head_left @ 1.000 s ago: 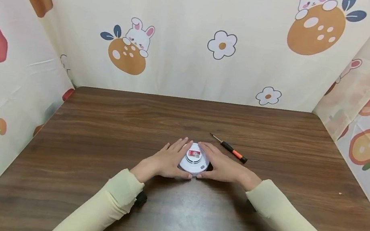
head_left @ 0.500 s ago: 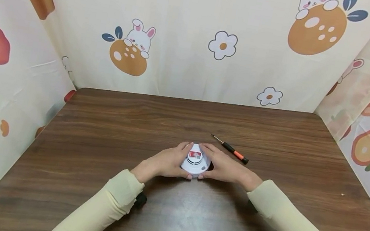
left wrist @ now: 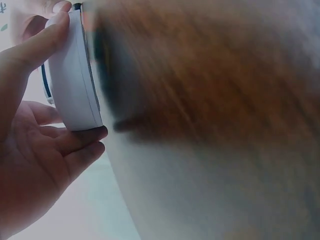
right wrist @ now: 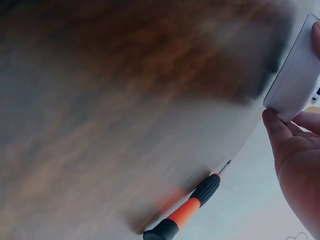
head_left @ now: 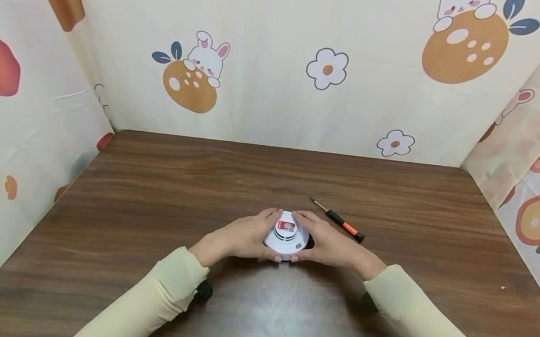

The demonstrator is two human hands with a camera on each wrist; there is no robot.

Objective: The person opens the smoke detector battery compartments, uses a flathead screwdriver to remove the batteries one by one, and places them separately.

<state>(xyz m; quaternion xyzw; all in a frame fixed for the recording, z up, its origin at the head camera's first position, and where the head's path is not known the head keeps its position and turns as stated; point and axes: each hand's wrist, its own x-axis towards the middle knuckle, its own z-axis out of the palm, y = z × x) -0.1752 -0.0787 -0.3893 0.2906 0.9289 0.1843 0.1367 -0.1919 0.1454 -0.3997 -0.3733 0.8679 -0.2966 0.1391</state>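
A round white smoke detector (head_left: 286,247) with a red label on its raised centre is between both hands, face up, near the middle of the wooden table. My left hand (head_left: 243,237) grips its left side, thumb at the near edge and fingers curled at the far edge. On the opposite side, my right hand (head_left: 331,246) holds the rim the same way. The left wrist view shows the side wall of the smoke detector (left wrist: 75,75) between thumb and fingertips. Its underside is hidden; whether it touches the table I cannot tell.
A small screwdriver (head_left: 341,222) with a black and orange handle lies just beyond the right hand, its tip pointing away to the left. Printed curtains (head_left: 261,89) border the table (head_left: 167,175) at the back and both sides.
The left hand's fingers, straighter and spread a second ago, have curled in round the detector's far edge. The right hand keeps its hold. The head view has shifted slightly.
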